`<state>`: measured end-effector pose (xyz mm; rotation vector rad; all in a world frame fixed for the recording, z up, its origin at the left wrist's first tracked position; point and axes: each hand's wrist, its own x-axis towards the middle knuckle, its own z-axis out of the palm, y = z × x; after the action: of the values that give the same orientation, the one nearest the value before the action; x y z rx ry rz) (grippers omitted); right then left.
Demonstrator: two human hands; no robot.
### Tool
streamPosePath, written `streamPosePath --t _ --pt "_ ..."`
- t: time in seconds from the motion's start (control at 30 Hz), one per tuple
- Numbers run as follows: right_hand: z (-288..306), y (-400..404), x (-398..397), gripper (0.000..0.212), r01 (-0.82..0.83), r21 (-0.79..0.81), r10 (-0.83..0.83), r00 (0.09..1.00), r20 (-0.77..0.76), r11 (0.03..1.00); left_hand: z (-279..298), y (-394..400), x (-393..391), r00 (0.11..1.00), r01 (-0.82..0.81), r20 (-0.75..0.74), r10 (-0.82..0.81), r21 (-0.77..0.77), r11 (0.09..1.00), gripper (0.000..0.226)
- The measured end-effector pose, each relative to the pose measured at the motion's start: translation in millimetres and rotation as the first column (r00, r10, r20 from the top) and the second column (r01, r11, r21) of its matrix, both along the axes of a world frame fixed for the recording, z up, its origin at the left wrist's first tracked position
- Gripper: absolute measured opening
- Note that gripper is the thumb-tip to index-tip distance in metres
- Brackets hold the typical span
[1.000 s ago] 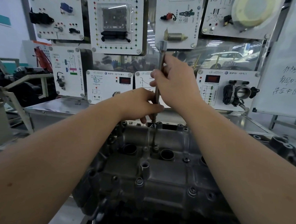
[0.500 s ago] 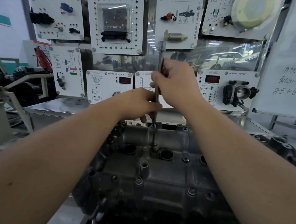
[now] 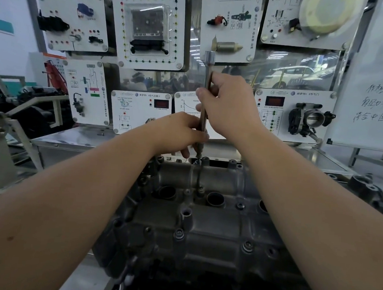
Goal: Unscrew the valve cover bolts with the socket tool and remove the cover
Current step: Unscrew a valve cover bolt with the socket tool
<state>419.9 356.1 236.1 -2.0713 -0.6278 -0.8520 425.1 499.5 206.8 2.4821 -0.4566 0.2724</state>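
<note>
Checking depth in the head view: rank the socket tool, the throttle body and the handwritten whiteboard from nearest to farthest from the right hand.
1. Socket tool: gripped in the right hand.
2. Throttle body: on the panel to the hand's right.
3. Whiteboard: far right edge.

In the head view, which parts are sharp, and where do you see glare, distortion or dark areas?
Head view: the hands, left and right, and the socket tool look fairly sharp; the forearms bulge toward the edges from wide-angle distortion; the clear panel behind carries bright reflections; the near side of the valve cover falls into shadow, losing detail at the bottom.
</note>
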Motion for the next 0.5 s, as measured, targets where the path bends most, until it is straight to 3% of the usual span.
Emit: streamPosePath --t 0.17,0.3,0.5 --pt "-3.6 3.4 -2.7 0.010 0.012 -0.002 -0.012 0.999 0.038 1.000 1.6 1.2 -1.8 0.999 -0.012 0.046 0.009 0.072 0.997 0.018" --pt "-4.5 2.4 -3.0 0.021 0.057 0.007 -0.057 0.993 0.105 0.998 1.9 1.7 -1.7 0.999 -0.008 0.033 0.006 0.068 0.998 0.022" --pt "-1.4 1.3 -2.9 0.015 -0.030 -0.001 0.030 0.999 0.015 1.000 1.0 0.5 -1.2 1.000 0.002 -0.003 -0.002 -0.006 1.000 0.017"
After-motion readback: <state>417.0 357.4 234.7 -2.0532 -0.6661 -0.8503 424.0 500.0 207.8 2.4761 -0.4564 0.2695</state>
